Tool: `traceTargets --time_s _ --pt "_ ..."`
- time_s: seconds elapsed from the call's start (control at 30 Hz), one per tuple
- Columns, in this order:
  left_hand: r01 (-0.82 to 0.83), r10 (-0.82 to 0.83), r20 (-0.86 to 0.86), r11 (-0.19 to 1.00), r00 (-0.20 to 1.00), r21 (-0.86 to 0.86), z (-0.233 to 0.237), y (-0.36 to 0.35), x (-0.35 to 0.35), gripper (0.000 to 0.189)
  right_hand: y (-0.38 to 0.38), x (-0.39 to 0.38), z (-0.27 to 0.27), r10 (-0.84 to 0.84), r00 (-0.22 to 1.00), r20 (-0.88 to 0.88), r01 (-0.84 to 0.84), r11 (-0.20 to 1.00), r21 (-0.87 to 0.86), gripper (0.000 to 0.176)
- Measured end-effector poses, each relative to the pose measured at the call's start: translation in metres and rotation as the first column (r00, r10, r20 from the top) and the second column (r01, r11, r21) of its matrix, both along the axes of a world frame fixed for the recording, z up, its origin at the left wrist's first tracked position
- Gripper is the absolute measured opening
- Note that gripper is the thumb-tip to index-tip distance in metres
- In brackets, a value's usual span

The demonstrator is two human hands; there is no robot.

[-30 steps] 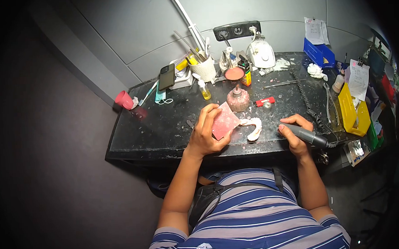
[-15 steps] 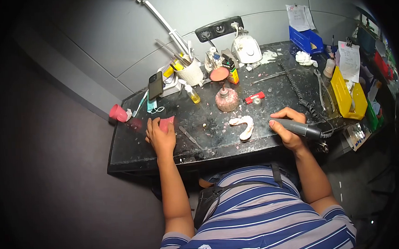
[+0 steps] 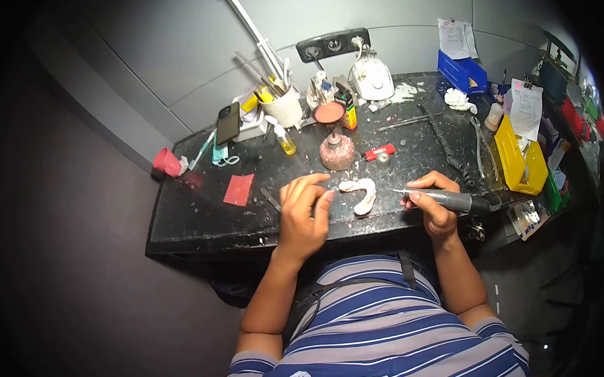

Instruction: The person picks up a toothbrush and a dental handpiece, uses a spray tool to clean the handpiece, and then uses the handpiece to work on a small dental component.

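Observation:
My right hand (image 3: 439, 206) is wrapped round a grey micromotor handpiece (image 3: 444, 199), its thin bur tip pointing left. My left hand (image 3: 306, 212) hovers over the bench with fingers curved and apart, holding nothing. Between the two hands lies a whitish, horseshoe-shaped dental arch piece (image 3: 366, 198), nearest my left fingertips and not touched. A flat pink wax-like sheet (image 3: 239, 190) rests on the bench to the left. Partly behind my left hand is a slim metal tool (image 3: 271, 200).
On the black bench (image 3: 195, 220) stand a pinkish round burner-like jar (image 3: 337, 152), a red lighter (image 3: 380, 152), a dropper bottle (image 3: 285, 141) and a phone (image 3: 228, 123). The handpiece's coiled cord (image 3: 446, 145) runs along the right, beside a yellow bin (image 3: 516, 159).
My left hand has left the pink sheet and moved right, toward the arch piece. The sheet now lies uncovered. My right hand keeps hold of the handpiece, whose tip now shows.

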State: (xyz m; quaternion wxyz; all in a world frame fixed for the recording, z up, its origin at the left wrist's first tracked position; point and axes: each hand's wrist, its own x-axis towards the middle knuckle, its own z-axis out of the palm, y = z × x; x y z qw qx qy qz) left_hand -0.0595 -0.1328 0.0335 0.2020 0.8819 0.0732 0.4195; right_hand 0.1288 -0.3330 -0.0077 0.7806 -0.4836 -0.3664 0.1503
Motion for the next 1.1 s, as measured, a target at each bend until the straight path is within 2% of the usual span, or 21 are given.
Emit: traceTargets --time_s 0.03,0.1,0.17,0.23,0.3,0.4,0.57,0.67,0.7,0.77,0.83,0.97,1.1 --pt "0.097 -0.097 0.01 0.994 0.995 -0.051 -0.001 -0.015 0.003 0.005 -0.003 -0.007 0.002 0.015 1.0 -0.008 -0.016 0.999 -0.041 0.017" --pt "0.097 -0.097 -0.008 0.995 0.995 0.014 0.0 -0.018 0.003 0.011 -0.006 -0.027 0.02 0.114 0.992 -0.045 -0.108 0.987 0.122 0.02" --pt "0.01 -0.006 -0.061 0.998 0.998 0.066 0.002 -0.011 0.001 0.014 -0.01 -0.033 0.028 0.123 0.992 -0.011 -0.121 0.987 0.108 0.023" --pt "-0.117 0.127 -0.094 0.987 0.987 0.106 -0.004 0.006 -0.001 0.012 -0.014 -0.039 0.036 0.216 0.975 -0.051 -0.202 0.957 0.207 0.023" --pt "-0.214 0.219 -0.053 0.974 0.974 0.08 -0.017 0.026 -0.003 0.013 -0.016 -0.04 0.039 0.226 0.973 -0.034 -0.215 0.955 0.204 0.023" --pt "-0.256 0.261 0.064 0.964 0.963 -0.074 -0.02 0.034 -0.009 0.01 -0.015 -0.042 0.042 0.248 0.966 -0.075 -0.226 0.949 0.219 0.024" --pt "-0.325 0.329 0.017 0.939 0.944 -0.111 -0.026 0.036 -0.016 0.01 -0.013 -0.041 0.036 0.278 0.955 -0.101 -0.243 0.932 0.269 0.024" --pt "-0.195 0.222 0.092 0.951 0.971 -0.239 -0.017 0.023 -0.018 0.012 -0.013 -0.044 0.039 0.259 0.959 -0.114 -0.226 0.943 0.243 0.025" --pt "-0.193 0.221 0.092 0.952 0.971 -0.239 -0.015 0.017 -0.018 0.012 -0.013 -0.044 0.039 0.251 0.96 -0.122 -0.22 0.95 0.223 0.025" --pt "-0.031 0.055 0.172 0.989 0.984 -0.141 -0.009 0.005 -0.018 0.013 -0.012 -0.045 0.038 0.243 0.963 -0.12 -0.212 0.952 0.22 0.025" --pt "0.079 -0.061 0.173 0.992 0.983 -0.099 -0.001 -0.011 -0.019 0.014 -0.012 -0.047 0.037 0.239 0.964 -0.118 -0.21 0.953 0.218 0.026" --pt "0.257 -0.225 0.202 0.955 0.953 -0.148 0.013 -0.038 -0.018 0.022 -0.013 -0.051 0.04 0.221 0.968 -0.116 -0.202 0.966 0.16 0.025" --pt "0.356 -0.321 0.203 0.919 0.925 -0.171 0.024 -0.051 -0.017 0.029 -0.014 -0.055 0.042 0.235 0.965 -0.118 -0.223 0.969 0.11 0.024"
